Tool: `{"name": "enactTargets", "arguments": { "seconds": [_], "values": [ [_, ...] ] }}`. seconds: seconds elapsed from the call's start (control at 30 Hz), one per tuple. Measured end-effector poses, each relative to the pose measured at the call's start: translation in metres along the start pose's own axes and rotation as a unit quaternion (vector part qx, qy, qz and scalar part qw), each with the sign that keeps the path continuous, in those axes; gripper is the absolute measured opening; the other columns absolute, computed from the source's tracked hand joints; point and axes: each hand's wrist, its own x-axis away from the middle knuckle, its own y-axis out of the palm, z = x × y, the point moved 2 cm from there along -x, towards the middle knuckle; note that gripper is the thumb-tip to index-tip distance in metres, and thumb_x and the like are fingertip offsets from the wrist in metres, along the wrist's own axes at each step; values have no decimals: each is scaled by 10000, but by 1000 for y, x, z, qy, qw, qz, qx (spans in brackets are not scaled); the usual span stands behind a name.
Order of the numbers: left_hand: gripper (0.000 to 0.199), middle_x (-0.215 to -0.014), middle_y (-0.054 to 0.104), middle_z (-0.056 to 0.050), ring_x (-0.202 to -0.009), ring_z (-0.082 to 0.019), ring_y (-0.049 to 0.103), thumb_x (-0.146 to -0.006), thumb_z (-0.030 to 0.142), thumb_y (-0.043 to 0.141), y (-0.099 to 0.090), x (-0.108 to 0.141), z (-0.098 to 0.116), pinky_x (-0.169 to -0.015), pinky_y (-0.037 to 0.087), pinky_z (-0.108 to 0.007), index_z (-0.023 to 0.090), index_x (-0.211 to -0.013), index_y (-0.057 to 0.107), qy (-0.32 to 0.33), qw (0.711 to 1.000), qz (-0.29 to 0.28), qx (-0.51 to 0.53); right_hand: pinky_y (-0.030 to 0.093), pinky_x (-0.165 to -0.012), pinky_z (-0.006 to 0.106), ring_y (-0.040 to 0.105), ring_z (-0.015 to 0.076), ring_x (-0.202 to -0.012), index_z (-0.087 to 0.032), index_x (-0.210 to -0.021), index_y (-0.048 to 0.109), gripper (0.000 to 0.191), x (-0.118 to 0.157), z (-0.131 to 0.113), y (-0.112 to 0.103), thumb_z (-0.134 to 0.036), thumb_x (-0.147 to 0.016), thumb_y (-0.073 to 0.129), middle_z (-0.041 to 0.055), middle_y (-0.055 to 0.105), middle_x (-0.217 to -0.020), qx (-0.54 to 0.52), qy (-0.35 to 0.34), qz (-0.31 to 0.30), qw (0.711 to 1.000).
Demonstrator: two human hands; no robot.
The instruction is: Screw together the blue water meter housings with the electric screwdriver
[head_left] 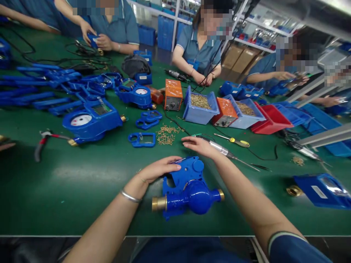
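Observation:
A blue water meter with brass threaded ends lies on the green bench in front of me, its rounded underside up. My left hand grips the far left edge of its housing, thumb on top and the other fingers partly hidden behind. Beyond the meter, my right hand is held out with its fingers stretched and nothing visible in them. It is close to an electric screwdriver, which lies partly behind it. Loose brass-coloured screws are scattered to the left of that hand, beside a blue frame.
Screws fill a blue bin near an orange power box. A yellow-handled screwdriver lies right. Pliers and another meter sit left; a meter lies far right. Co-workers sit across the bench.

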Motion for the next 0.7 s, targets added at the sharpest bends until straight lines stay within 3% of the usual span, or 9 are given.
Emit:
{"name": "enactTargets", "arguments": {
  "seconds": [0.13, 0.27, 0.4, 0.5, 0.6, 0.7],
  "values": [
    [629, -1402, 533, -120, -1281, -299, 485, -775, 416, 694, 0, 1, 3, -1090, 360, -426, 153, -1322, 527, 1, 1000, -4, -17, 455, -960, 398, 587, 169, -926, -145, -1224, 599, 454, -51, 7, 15, -192, -785, 705, 129, 550, -1234, 144, -36, 28, 989],
    [626, -1394, 539, -110, -1266, -295, 494, -782, 415, 684, 0, -1, 2, -1079, 368, -415, 152, -1325, 518, -3, 1000, -13, -17, 428, -972, 381, 557, 186, -968, -121, -1018, 652, 192, -77, 5, 26, -126, -826, 658, 87, 604, -1007, 241, -58, 17, 969],
    [638, -1399, 534, -116, -1278, -298, 480, -775, 435, 699, -1, -3, -1, -1089, 352, -421, 156, -1320, 520, -4, 1000, -15, -14, 461, -931, 404, 580, 185, -940, -121, -933, 631, 67, -81, 6, 24, -167, -889, 609, 44, 613, -907, 301, -51, 6, 952],
    [641, -1410, 525, -114, -1280, -292, 477, -781, 443, 700, -1, -4, -3, -1090, 348, -416, 161, -1326, 514, -2, 1000, -17, -13, 483, -923, 420, 596, 188, -966, -123, -925, 625, 146, -76, 7, 22, -268, -915, 615, 43, 624, -956, 315, -36, 4, 948],
    [643, -1391, 541, -115, -1246, -288, 504, -780, 441, 699, -1, -3, -2, -1066, 365, -419, 163, -1329, 513, -5, 1000, -17, -11, 497, -918, 417, 606, 187, -977, -123, -932, 627, 173, -71, 6, 20, -295, -915, 625, 48, 633, -978, 297, -18, 14, 954],
    [657, -1365, 559, -127, -1212, -285, 525, -773, 439, 701, 0, -2, -1, -1045, 377, -422, 150, -1332, 513, -7, 1000, -14, -11, 521, -874, 384, 631, 167, -886, -119, -895, 626, 90, -64, 1, 17, -209, -896, 628, 40, 649, -893, 245, 7, 35, 969]
  ]
}}
